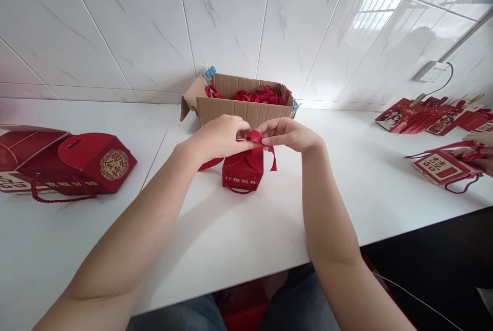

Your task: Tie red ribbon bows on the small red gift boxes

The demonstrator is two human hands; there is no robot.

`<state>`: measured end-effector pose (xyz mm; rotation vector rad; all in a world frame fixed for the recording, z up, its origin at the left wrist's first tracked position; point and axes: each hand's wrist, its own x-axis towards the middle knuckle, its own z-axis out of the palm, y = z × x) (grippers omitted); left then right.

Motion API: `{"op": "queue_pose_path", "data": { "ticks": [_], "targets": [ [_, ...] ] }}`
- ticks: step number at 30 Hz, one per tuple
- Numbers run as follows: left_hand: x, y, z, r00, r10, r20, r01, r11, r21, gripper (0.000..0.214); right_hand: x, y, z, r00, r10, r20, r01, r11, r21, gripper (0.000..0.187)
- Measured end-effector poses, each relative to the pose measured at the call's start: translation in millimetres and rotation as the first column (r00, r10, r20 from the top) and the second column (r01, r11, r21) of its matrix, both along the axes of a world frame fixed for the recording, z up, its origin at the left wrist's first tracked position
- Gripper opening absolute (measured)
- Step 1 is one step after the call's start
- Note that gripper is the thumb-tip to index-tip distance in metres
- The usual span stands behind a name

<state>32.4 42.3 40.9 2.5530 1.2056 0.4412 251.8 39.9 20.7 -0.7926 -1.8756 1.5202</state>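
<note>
Arching inward above a small red box (243, 174), the left hand (225, 135) and right hand (290, 134) pinch a ribbon (256, 136).

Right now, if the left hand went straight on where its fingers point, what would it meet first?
The left hand would likely meet the ribbon first, then the right hand opposite, though one view leaves depth unclear.

Pkg. workshop, apparently: wht. worktable (269, 223); red boxes (87, 161), left; red pkgs. (418, 117), far right; carton (239, 110) w/ ribbons (265, 96), far ctr.
</note>
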Motion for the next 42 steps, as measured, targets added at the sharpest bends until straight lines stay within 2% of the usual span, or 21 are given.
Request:
{"op": "queue_pose_path", "data": {
  "ticks": [5, 10, 17, 20, 23, 27, 32, 37, 40, 42],
  "targets": [
    [0.1, -2.3, 2.5, 0.981, -0.052, 0.188, 0.034, 0.995, 0.097, 0.016, -4.4, -3.5, 3.4, 0.991, -0.132, 0.011, 0.132, 0.991, 0.018, 0.019],
    [-1.9, -0.9, 4.8, 0.972, -0.054, 0.229, 0.021, 0.990, 0.142, 0.011, -9.2, -13.2, -8.4, 0.963, -0.269, -0.009, 0.269, 0.963, 0.024, 0.021],
    [-0.8, 1.0, 3.1, 0.982, -0.048, 0.185, 0.030, 0.994, 0.102, 0.018, -26.0, -33.3, -48.8, 0.836, -0.483, -0.259, 0.501, 0.865, 0.004, 0.022],
    [0.8, 1.5, 1.4, 0.979, -0.056, 0.195, 0.038, 0.995, 0.094, 0.020, -34.8, -36.3, -58.6, 0.790, -0.556, -0.257, 0.583, 0.812, 0.035, 0.023],
    [1.7, 2.4, 0.3, 0.977, -0.057, 0.205, 0.043, 0.997, 0.069, 0.018, -41.8, -35.6, -62.5, 0.757, -0.612, -0.230, 0.647, 0.752, 0.128, 0.029],
    [1.6, 3.3, -0.5, 0.969, -0.047, 0.243, 0.036, 0.998, 0.049, 0.016, -49.1, -34.7, -61.8, 0.731, -0.664, -0.157, 0.681, 0.693, 0.237, 0.034],
    [3.4, 2.1, -0.2, 0.961, -0.053, 0.273, 0.052, 0.999, 0.012, 0.014, -53.4, -34.2, -60.3, 0.720, -0.688, -0.090, 0.681, 0.674, 0.286, 0.024],
    [1.8, 3.4, 1.7, 0.963, -0.040, 0.268, 0.037, 0.999, 0.018, 0.013, -53.7, -33.0, -63.9, 0.690, -0.716, -0.108, 0.697, 0.616, 0.367, 0.017],
    [-5.6, 7.5, 4.1, 0.975, -0.040, 0.220, 0.048, 0.998, -0.027, 0.015, -54.8, -33.8, -64.9, 0.709, -0.690, -0.145, 0.692, 0.642, 0.329, 0.015],
    [-10.2, 9.9, 5.5, 0.984, -0.055, 0.171, 0.072, 0.993, -0.092, 0.024, -56.5, -34.8, -64.6, 0.709, -0.683, -0.175, 0.700, 0.654, 0.285, 0.014]
  ]
}}
